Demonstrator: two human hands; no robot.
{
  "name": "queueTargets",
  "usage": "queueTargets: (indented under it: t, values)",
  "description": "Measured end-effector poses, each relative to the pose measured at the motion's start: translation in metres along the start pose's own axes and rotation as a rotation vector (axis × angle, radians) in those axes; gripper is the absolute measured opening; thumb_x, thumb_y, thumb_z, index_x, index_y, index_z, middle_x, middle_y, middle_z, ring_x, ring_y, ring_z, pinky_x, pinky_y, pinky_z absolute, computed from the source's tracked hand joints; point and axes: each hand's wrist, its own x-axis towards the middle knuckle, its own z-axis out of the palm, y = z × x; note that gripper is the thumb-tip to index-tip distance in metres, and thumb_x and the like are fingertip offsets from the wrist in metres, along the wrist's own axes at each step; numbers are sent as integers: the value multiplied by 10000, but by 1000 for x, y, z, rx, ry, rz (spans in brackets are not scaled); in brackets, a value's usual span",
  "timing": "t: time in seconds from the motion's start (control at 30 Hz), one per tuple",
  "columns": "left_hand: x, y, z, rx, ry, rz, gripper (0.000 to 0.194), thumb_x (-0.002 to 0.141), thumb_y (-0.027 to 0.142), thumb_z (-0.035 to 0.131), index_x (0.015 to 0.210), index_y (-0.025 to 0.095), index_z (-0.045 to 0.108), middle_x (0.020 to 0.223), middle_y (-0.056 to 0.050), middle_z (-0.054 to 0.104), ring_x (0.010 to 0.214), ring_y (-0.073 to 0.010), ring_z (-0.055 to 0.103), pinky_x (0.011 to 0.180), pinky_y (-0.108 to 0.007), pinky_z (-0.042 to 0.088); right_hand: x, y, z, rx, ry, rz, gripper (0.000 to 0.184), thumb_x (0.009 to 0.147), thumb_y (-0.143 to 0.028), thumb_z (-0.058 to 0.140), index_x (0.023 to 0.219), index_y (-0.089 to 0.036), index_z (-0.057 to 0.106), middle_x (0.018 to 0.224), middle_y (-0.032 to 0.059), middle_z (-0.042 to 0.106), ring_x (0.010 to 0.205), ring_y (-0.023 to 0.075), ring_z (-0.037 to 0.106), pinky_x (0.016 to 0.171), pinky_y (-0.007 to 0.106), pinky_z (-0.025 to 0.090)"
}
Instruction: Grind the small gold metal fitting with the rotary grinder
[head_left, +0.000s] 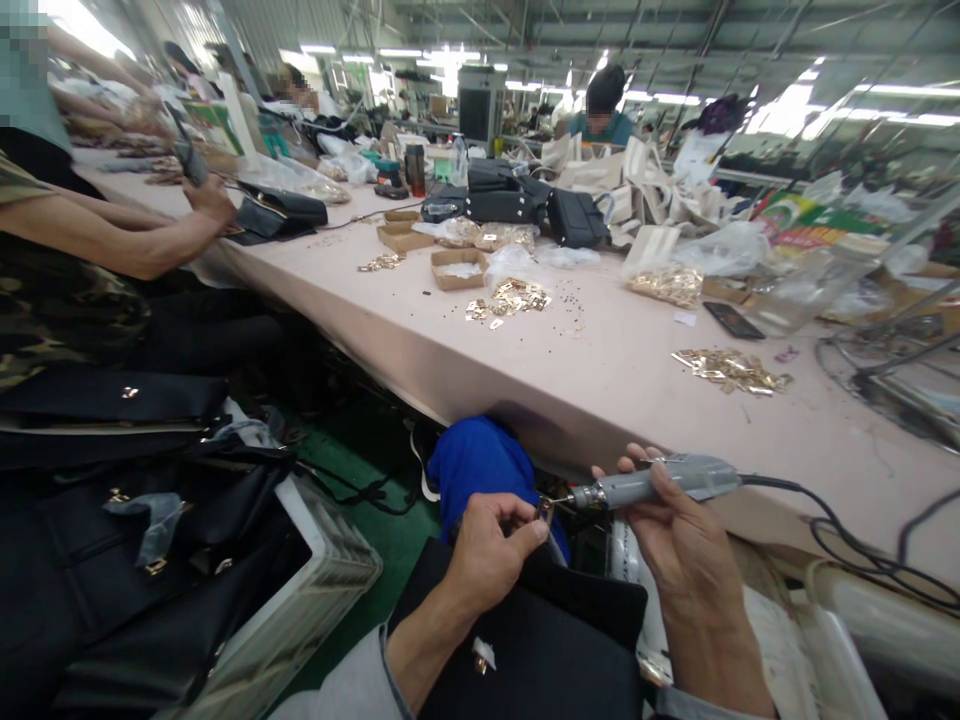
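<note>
My right hand (679, 535) is closed round a grey electric screwdriver (660, 482), whose cable runs off to the right. Its tip meets a small metal clasp (545, 510) that my left hand (491, 550) pinches between thumb and fingers. Both hands hover over a black handbag (540, 640) on my lap, which carries a small gold fitting (481, 657). Behind the hands is a blue cloth (480, 465) under the table edge.
The long pink table (600, 360) holds heaps of gold fittings (731, 370), small cardboard boxes (459, 268), black bags (517, 200) and a phone (733, 320). A crate of black bags (150, 540) stands at my left. Other people work along the left side and far end.
</note>
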Motion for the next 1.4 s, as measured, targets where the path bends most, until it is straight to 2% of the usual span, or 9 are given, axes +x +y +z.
queueTargets:
  t: [0.3, 0.5, 0.67, 0.73, 0.9, 1.03, 1.4]
  values:
    - [2, 0, -1, -50, -29, 4, 222, 734, 326, 757, 784, 113, 792, 735, -73, 739, 671, -179, 576, 670, -299, 411, 2, 10, -3, -24, 47, 60, 265, 798, -254, 913, 984, -160, 749, 1094, 51, 748, 968, 207, 718, 1014, 636, 598]
    - [3, 2, -7, -116, -128, 10, 232, 691, 271, 774, 847, 103, 809, 800, -85, 773, 710, -183, 611, 699, -292, 439, 4, 11, -3, -10, 64, 60, 292, 770, -245, 923, 985, -157, 746, 1089, 59, 756, 898, 205, 726, 999, 658, 597]
    - [2, 1, -6, -119, -64, 10, 206, 684, 257, 774, 814, 101, 811, 768, -80, 771, 682, -173, 594, 686, -288, 439, 4, 10, -2, 9, 57, 71, 295, 766, -232, 913, 992, -150, 742, 1107, 63, 748, 878, 195, 722, 1005, 663, 589]
    - [2, 2, -4, -114, -33, -6, 202, 679, 259, 776, 798, 101, 816, 749, -77, 768, 663, -165, 580, 663, -280, 426, 0, 8, 0, -14, 40, 33, 334, 766, -263, 922, 1021, -160, 731, 1118, 62, 745, 885, 200, 725, 1006, 679, 579]
    - [4, 3, -1, -74, 4, -73, 184, 682, 241, 766, 787, 105, 830, 692, -58, 744, 608, -144, 542, 610, -267, 379, -17, -1, 13, -129, -45, -184, 453, 762, -304, 936, 1126, -203, 686, 1165, 79, 734, 884, 227, 740, 954, 722, 579]
    - [6, 2, 2, -56, 23, -94, 172, 708, 234, 766, 800, 106, 835, 682, -56, 736, 593, -144, 546, 590, -265, 375, -30, -7, 22, -188, -113, -293, 459, 787, -278, 916, 1171, -204, 677, 1170, 99, 722, 865, 244, 752, 891, 690, 624]
    - [8, 8, 5, -31, 23, -125, 109, 712, 147, 756, 776, 103, 833, 654, -44, 726, 573, -132, 549, 575, -248, 374, -39, -6, 28, -279, -212, -356, 432, 825, -247, 877, 1200, -211, 665, 1165, 117, 726, 887, 273, 765, 858, 638, 655]
